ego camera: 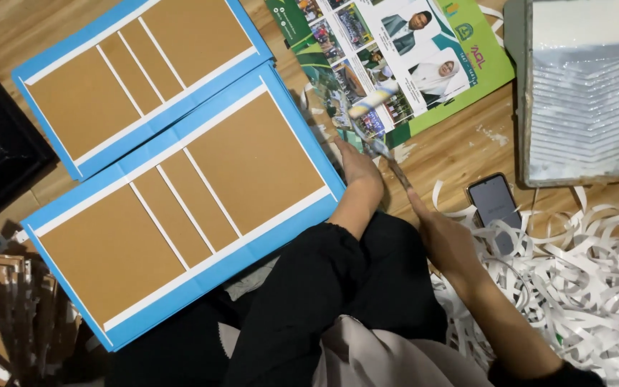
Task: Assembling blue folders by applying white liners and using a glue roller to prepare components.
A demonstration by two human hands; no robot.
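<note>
Wooden floor boards are being used as the working surface, and most of the ground is being taken up by flat work. Two blue-bordered brown cardboard panels are being laid side by side: the upper panel toward the top left, and the lower panel just below it, their long edges nearly touching. A green printed poster is being spread at the top centre, its lower edge torn and ragged where it is being worked on.

The left hand is being pressed down at the right corner of the lower panel, close to the ragged poster edge (whether its fingers are spread or curled cannot be told, since they are blurred). The right hand is being held closed around a thin stick-like tool, whose tip is being pointed up toward the torn poster edge and the left hand; the kind of tool cannot be made out.

A dark smartphone is being left face up just beside the right hand, at the rim of a heap of white paper strips filling the lower right. A grey ribbed tray is being kept at the top right, well apart from the hands. Bare floor is being left only as a narrow band between poster, tray and strips.
</note>
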